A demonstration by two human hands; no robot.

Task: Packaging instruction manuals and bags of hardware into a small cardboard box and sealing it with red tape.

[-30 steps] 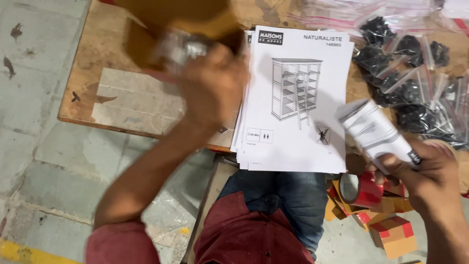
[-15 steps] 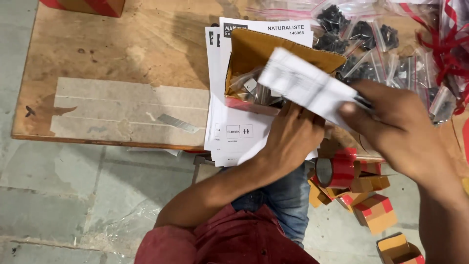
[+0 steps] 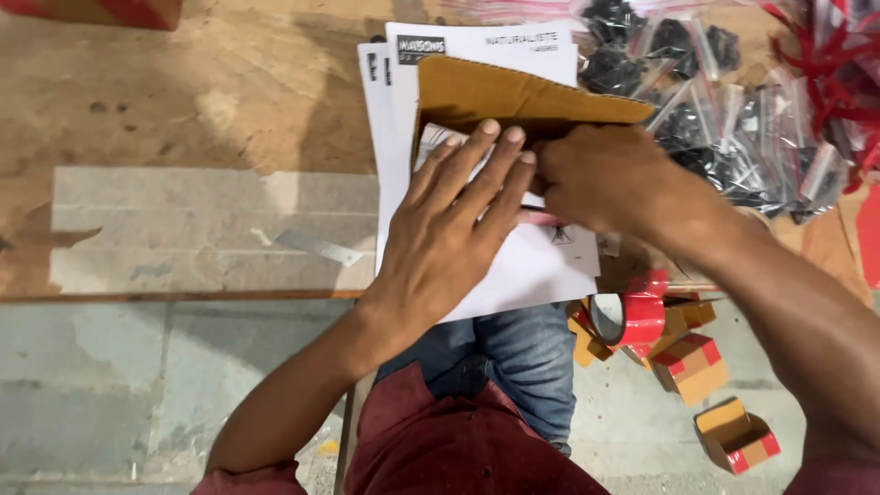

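Note:
A small brown cardboard box (image 3: 513, 96) with its flap raised lies on a stack of white instruction sheets (image 3: 390, 156) on the wooden table (image 3: 183, 101). My left hand (image 3: 449, 229) lies flat over the box's mouth, fingers stretched out on a white folded booklet (image 3: 431, 139) inside it. My right hand (image 3: 605, 179) comes in from the right with its fingers curled at the same opening. Its fingertips are tucked under my left fingers, on the booklet.
Clear bags of black hardware (image 3: 733, 137) are heaped at the table's back right. A red tape roll (image 3: 632, 316) sits by the table's edge. Small red-taped cardboard boxes (image 3: 697, 367) lie on the floor below. Pale tape patches (image 3: 202, 229) cover the table's left front.
The folded booklet, held up in my right hand before, has gone down into the box. My left hand has moved from beneath the box to flat over its opening.

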